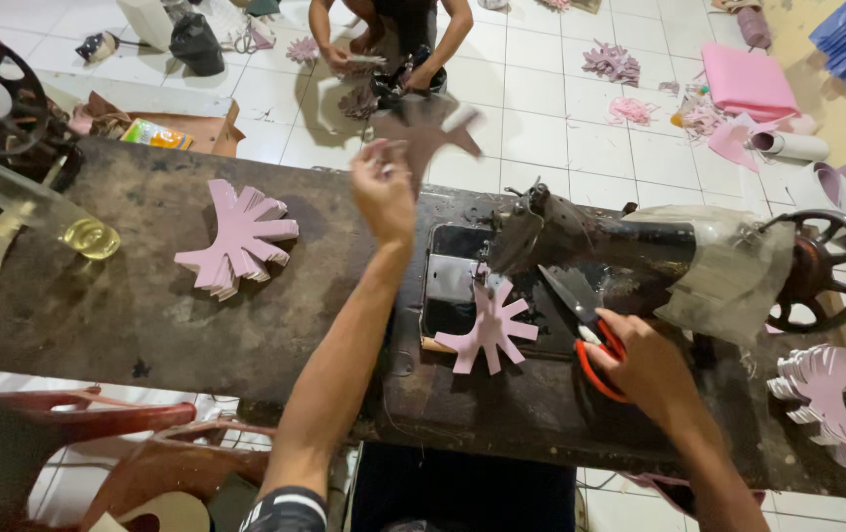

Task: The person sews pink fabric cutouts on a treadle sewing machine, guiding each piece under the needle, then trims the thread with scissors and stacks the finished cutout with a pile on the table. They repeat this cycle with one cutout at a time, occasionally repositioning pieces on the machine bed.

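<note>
Beside the sewing machine (620,246), the right hand (645,360) grips orange-handled scissors (590,335) near a pink cutout (490,330); the left hand (382,192) pinches a brown cutout (428,133) aloft, seemingly mid-trimming between pieces.

Left hand (384,192) raised, right hand (645,360) closed low

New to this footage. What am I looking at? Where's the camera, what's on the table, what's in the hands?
One view only, from a camera on the person's head, looking down. The left hand lifts a dark flower-shaped cutout. The right hand holds orange-handled scissors. The dark worktable carries an old sewing machine, a pink cutout beside its needle, pink cutout stacks at left and right, and a bottle of yellowish liquid. Another person sits on the floor beyond.
</note>
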Demonstrator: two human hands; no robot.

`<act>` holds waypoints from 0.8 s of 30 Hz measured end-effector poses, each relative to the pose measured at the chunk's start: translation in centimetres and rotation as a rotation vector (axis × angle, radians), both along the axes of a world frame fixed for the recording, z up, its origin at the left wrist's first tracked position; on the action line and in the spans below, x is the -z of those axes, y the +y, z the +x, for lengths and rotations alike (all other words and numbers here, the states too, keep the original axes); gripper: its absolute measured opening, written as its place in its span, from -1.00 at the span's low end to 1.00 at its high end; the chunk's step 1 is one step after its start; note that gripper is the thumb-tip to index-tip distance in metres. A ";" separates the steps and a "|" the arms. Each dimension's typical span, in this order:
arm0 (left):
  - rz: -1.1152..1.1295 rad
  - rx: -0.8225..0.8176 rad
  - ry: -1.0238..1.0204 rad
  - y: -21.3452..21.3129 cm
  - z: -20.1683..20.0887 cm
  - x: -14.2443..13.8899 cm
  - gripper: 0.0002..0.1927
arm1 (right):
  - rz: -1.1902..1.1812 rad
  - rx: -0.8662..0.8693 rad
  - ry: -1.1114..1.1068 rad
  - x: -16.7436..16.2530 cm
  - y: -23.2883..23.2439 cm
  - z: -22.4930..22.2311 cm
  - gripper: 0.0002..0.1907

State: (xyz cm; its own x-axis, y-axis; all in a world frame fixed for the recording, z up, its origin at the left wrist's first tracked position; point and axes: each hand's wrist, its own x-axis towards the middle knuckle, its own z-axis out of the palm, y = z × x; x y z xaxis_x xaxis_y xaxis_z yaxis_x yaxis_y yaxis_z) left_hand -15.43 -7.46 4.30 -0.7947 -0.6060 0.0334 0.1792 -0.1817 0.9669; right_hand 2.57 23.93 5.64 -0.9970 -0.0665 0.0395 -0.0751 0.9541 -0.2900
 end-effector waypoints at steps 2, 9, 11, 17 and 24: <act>0.327 0.053 0.324 -1.1 3.0 -1.5 -0.52 | -0.011 -0.127 0.270 -0.3 -0.1 2.2 -0.44; -0.079 0.413 0.506 6.8 22.4 -0.4 -0.92 | -0.569 -0.230 0.455 -0.3 -2.9 8.4 -0.57; 0.017 0.588 0.369 10.3 24.5 -0.3 -0.83 | -0.603 -0.050 0.408 0.9 -3.6 9.6 -0.70; -0.352 0.984 0.225 15.6 25.2 -1.0 -0.88 | -0.816 0.226 0.409 2.7 3.3 13.4 -0.82; -0.697 1.106 0.488 24.7 22.9 -4.4 -0.88 | -0.553 0.658 0.565 0.1 19.9 17.0 -0.73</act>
